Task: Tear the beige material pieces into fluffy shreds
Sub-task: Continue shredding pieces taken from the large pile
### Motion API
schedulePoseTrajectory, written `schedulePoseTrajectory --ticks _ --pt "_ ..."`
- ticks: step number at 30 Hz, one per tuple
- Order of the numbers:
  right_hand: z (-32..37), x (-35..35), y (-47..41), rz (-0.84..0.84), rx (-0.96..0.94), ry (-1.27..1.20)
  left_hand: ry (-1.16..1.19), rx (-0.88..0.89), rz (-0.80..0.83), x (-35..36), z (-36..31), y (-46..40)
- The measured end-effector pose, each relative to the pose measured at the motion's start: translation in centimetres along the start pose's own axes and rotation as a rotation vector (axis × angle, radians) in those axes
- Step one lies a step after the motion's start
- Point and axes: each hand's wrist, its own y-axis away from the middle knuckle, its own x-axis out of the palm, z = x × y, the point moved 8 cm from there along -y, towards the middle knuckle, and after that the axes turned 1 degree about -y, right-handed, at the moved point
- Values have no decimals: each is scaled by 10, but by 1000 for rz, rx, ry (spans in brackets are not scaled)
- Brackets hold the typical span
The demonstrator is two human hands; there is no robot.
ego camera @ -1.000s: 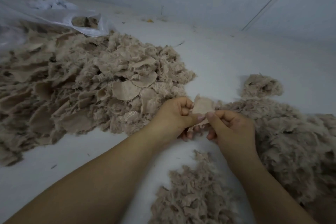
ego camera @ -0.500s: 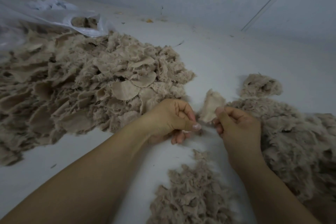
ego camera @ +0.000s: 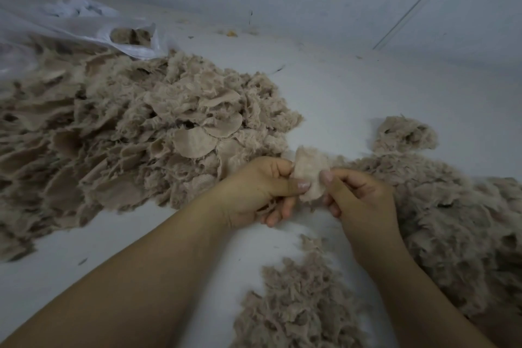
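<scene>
A small beige piece (ego camera: pixel 310 171) of thin material is held upright between both hands at the middle of the view. My left hand (ego camera: pixel 262 186) pinches its left edge with thumb and fingers. My right hand (ego camera: pixel 358 195) pinches its right edge. A big heap of untorn beige pieces (ego camera: pixel 127 133) lies to the left. Fluffy shreds form a mound on the right (ego camera: pixel 457 223) and a smaller pile (ego camera: pixel 299 299) lies below my hands.
Everything lies on a pale grey-white floor (ego camera: pixel 353 99) that meets a wall at the back. A clear plastic bag (ego camera: pixel 93 28) holding more beige material lies at the far left. A separate tuft of shreds (ego camera: pixel 404 133) sits behind the right mound.
Half a second ago the hands were apart, the right one alone holding the piece. Now they have come together and both pinch it.
</scene>
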Motion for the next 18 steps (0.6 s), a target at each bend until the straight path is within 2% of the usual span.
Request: schedulePoseTrajectory --ticks 3,5,7,10,12,15,18 --pt "-1 -15 -2 -129 -16 -46 281 320 -300 -22 -25 0" --pt "-6 -24 -4 -230 19 -66 266 449 -415 -31 -31 0" --pt "-11 -26 -3 -274 57 -86 -30 380 -456 -25 -22 -4" --pt "-11 -23 -3 -242 62 -16 -726 271 -466 -6 -8 -15" --pt "-12 -21 -3 -219 62 20 -1006 237 -438 5 -7 -23" --pt "-17 -21 -5 -205 89 93 -1246 274 -392 17 -11 -28" --pt "-25 -17 -7 -157 142 300 -1273 292 -384 19 -9 -27"
